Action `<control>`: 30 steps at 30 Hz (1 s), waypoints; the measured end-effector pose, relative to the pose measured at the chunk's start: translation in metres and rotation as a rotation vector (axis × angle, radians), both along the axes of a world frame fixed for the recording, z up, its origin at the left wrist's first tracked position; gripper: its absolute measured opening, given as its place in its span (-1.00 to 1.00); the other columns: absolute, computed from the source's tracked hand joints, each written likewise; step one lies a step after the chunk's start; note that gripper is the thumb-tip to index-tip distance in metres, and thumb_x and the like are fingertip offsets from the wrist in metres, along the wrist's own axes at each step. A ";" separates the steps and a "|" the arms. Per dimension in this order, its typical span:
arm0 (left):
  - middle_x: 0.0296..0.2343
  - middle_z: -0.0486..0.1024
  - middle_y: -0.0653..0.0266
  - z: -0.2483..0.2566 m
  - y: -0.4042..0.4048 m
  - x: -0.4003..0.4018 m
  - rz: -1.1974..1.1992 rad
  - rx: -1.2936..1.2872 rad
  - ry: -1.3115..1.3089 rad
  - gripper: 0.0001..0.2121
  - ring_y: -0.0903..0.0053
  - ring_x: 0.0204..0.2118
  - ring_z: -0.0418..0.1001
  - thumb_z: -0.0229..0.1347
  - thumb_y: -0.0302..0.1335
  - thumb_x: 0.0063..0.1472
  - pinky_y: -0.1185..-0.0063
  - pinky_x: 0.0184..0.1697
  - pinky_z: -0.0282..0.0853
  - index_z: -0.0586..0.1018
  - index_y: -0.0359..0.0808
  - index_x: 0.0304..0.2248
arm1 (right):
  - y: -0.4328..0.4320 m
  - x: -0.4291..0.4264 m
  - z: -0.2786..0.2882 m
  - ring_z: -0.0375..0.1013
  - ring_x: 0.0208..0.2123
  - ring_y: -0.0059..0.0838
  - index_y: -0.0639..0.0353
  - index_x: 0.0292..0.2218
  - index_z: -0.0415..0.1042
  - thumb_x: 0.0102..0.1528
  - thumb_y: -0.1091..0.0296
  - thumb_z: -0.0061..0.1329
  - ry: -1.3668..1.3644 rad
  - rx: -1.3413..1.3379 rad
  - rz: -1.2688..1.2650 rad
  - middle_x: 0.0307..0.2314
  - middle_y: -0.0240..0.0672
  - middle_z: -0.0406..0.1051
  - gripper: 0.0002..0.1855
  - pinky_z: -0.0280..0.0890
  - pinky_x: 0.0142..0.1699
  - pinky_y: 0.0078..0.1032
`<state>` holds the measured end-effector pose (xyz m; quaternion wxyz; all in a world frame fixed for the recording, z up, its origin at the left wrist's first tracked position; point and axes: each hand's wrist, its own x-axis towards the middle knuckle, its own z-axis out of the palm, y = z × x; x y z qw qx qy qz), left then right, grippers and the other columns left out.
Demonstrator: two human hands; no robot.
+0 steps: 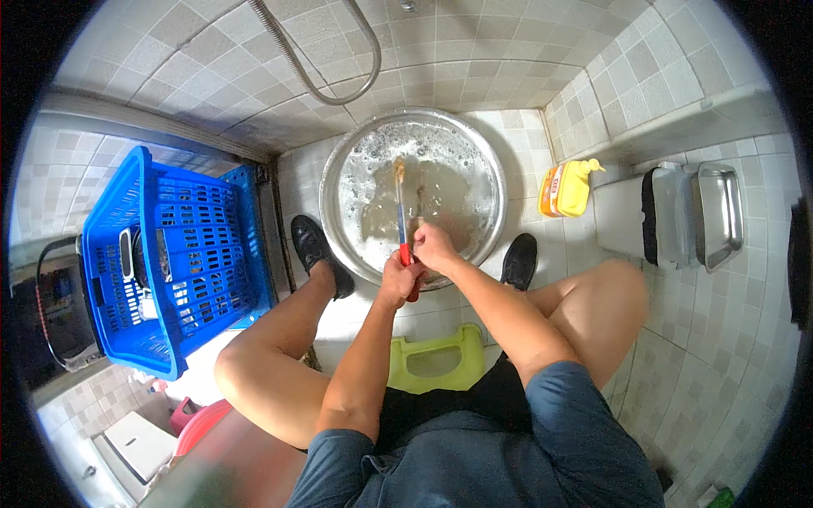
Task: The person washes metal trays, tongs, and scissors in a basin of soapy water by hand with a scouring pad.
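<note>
In front of me on the floor stands a wide round metal basin (330, 238) of cloudy, sudsy water (438, 184). My left hand (400, 277) grips a long red-handled tool (401, 219) at the basin's near rim. Its slim shaft reaches out over the water and ends in a brownish tip; its exact kind is unclear. Close beside it, my right hand (434, 246) is curled with the knuckles up, touching or nearly touching the handle. Whether its fingers hold anything is hidden.
A blue plastic basket (162, 267) with items inside stands at left. A yellow pump bottle (571, 188) is right of the basin, with plastic containers and a metal tray (719, 216) beyond. A green plastic stool (470, 362) lies beneath me. A shower hose (375, 57) hangs ahead.
</note>
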<state>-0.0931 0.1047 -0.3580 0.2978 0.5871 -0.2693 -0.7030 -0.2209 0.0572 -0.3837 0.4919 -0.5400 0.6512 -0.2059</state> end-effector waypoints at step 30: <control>-0.54 0.44 0.31 0.011 -0.032 0.023 0.109 -0.029 -0.284 -0.89 0.61 -0.59 0.42 0.05 -0.61 0.11 0.61 -0.58 0.32 0.40 -0.34 -0.33 | 0.012 -0.005 -0.047 0.50 -0.12 -0.12 0.18 -0.30 0.58 0.04 0.34 -0.07 0.572 0.104 0.621 -0.27 -0.07 0.53 -0.76 0.35 -0.01 -0.19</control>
